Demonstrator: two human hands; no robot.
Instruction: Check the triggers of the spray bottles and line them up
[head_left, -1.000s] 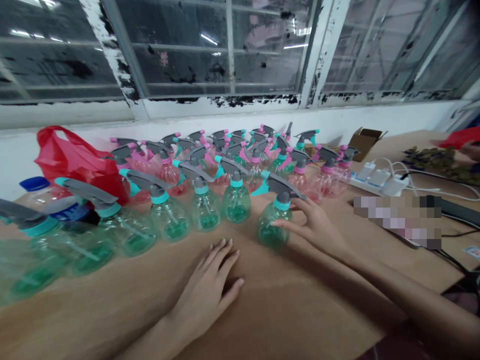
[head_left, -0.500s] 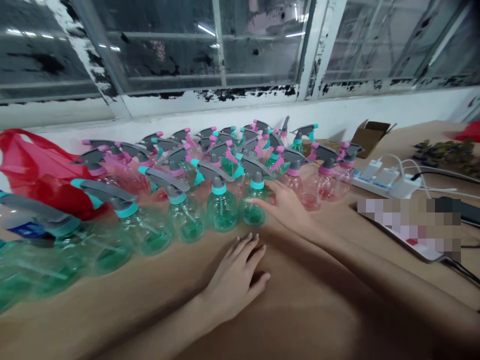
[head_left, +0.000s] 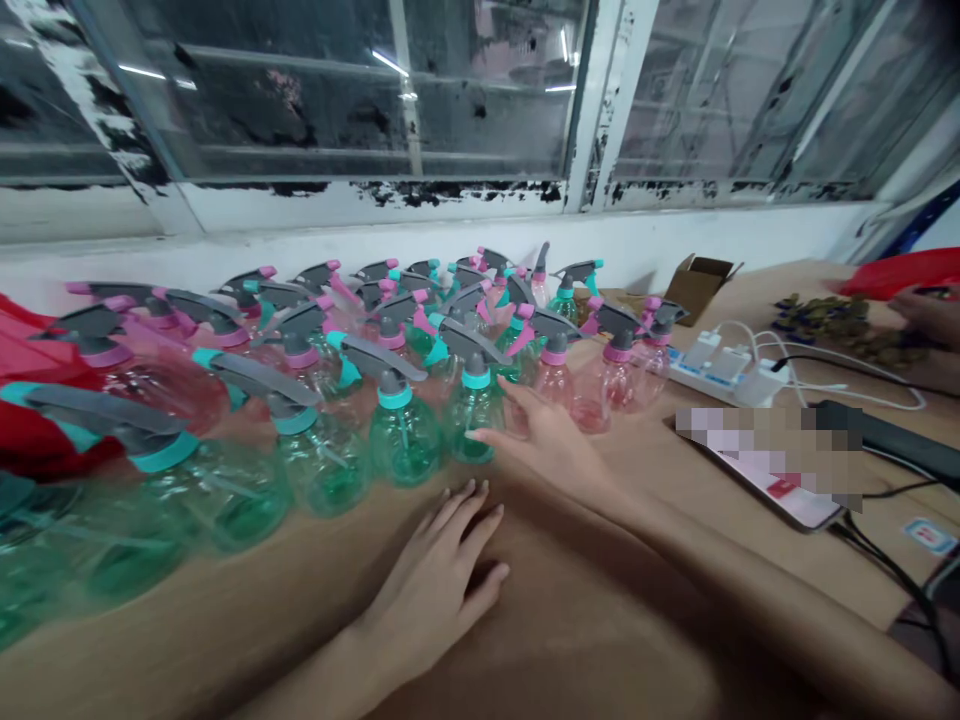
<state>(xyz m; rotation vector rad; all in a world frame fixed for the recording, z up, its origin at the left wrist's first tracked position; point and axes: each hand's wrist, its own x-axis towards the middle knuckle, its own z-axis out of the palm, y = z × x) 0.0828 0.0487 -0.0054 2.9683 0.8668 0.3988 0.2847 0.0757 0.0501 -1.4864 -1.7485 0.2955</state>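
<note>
My right hand (head_left: 551,440) is at the right side of a round green spray bottle (head_left: 474,410) with a turquoise collar and grey trigger head. Its thumb lies across the front of the bottle and its index finger is at the shoulder; the other fingers are hidden. My left hand (head_left: 442,570) lies on the brown tabletop, palm down and fingers stretched out, in front of the bottles and holding nothing. Another green spray bottle (head_left: 405,435) stands just left of the held one. Pink spray bottles (head_left: 555,385) stand behind and to the right.
Several more green and pink spray bottles fill the left and back, beside a red plastic bag (head_left: 34,430). To the right are a power strip (head_left: 705,375) with chargers, a tablet-like device (head_left: 787,490), cables and a cardboard box (head_left: 697,285). Another person's hand (head_left: 930,315) shows at far right.
The view has swung right, so the bottles and both hands appear farther left. The other person's hand has come into view. My hands keep about the same places by the bottles.
</note>
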